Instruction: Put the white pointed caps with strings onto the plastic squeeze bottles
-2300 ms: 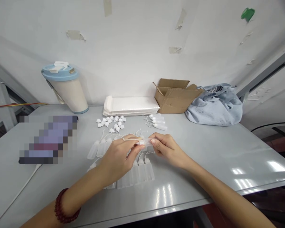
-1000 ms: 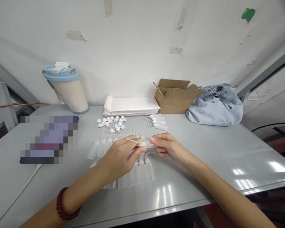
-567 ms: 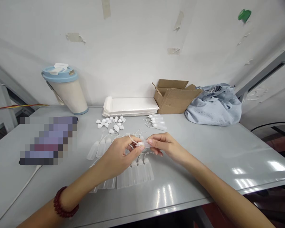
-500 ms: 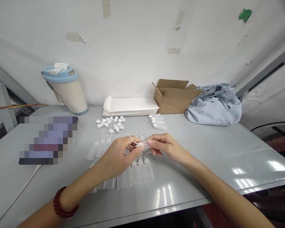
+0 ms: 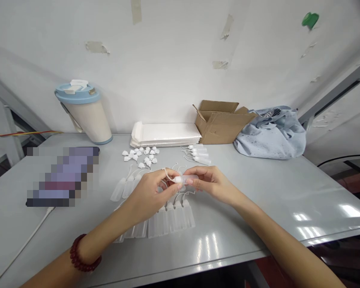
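Observation:
Between both hands, above the table, is a small translucent squeeze bottle (image 5: 191, 178) with a white cap and a thin curved tube, lying sideways. My left hand (image 5: 156, 190) pinches it at the cap end, thumb against the cap. My right hand (image 5: 213, 182) grips the bottle's body between thumb and fingers. Under and around the hands lie similar bottles with tubed caps: a row (image 5: 171, 220) in front and another (image 5: 124, 188) to the left, partly hidden by my left hand and forearm. Loose white caps (image 5: 142, 154) lie scattered behind.
Several capped bottles (image 5: 199, 154) lie at the back. White padded envelopes (image 5: 168, 134), an open cardboard box (image 5: 225, 126) and a blue cloth bag (image 5: 271, 134) stand along the wall. To the left are a tumbler (image 5: 88, 116) and a phone (image 5: 64, 176), blurred out, with a cable.
The bottle has turned slightly in my hands and more of its body shows. My right fingers have shifted their grip along it; the left hand stays at the cap.

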{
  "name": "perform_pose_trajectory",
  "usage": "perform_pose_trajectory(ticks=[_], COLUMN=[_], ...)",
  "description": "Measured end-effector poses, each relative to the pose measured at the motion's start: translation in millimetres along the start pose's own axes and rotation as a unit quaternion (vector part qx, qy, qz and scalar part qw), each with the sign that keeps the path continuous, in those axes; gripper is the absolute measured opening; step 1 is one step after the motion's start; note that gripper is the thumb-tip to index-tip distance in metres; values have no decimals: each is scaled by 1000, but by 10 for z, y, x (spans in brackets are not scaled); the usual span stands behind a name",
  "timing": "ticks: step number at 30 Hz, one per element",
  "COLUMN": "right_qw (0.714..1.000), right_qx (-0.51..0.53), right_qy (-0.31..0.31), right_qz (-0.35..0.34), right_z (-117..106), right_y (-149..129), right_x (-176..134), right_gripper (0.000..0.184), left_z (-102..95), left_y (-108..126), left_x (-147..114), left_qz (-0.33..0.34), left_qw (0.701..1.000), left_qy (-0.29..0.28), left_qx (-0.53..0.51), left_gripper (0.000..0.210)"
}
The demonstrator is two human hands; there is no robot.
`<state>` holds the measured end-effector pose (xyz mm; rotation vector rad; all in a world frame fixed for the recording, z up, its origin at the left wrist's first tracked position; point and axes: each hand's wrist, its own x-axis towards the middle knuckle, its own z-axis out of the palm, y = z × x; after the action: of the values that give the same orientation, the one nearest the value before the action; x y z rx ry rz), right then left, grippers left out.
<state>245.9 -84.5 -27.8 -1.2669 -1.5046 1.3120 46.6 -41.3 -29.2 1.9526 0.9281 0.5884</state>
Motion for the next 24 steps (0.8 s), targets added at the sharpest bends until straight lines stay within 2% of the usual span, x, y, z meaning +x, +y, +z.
perform_pose_trajectory(ticks=[9,12,14,16,18,21,24], right_qw=[989,978,963,949,939,924,911], right_qx=[-134,-193,-244,-285,-312,-348,-381], right_qy=[30,59,89,112,131,154,158], right_qz=[-46,-58,-69,-71,-61,-32,-4], right_z=[-10,-28,-56,-91,-127,-174,-209], right_y=[-41,1,44,84,113,138,150], right_x=[-11,14,37,60,81,101,109], right_gripper=[14,13,14,15,15,17,18], left_z=[3,-94,-205,-331,-448,-573,-639], left_y=[-19,-18,-32,-77,-158,-314,-444], left_x=[16,45,72,103,134,175,199], left_qz=[12,18,22,15,20,42,42], left_qw=[1000,997,992,981,963,929,910], left_qy=[7,29,67,107,121,119,85], left_qx=[25,65,102,160,240,349,404], left_gripper=[18,17,17,19,22,29,33])
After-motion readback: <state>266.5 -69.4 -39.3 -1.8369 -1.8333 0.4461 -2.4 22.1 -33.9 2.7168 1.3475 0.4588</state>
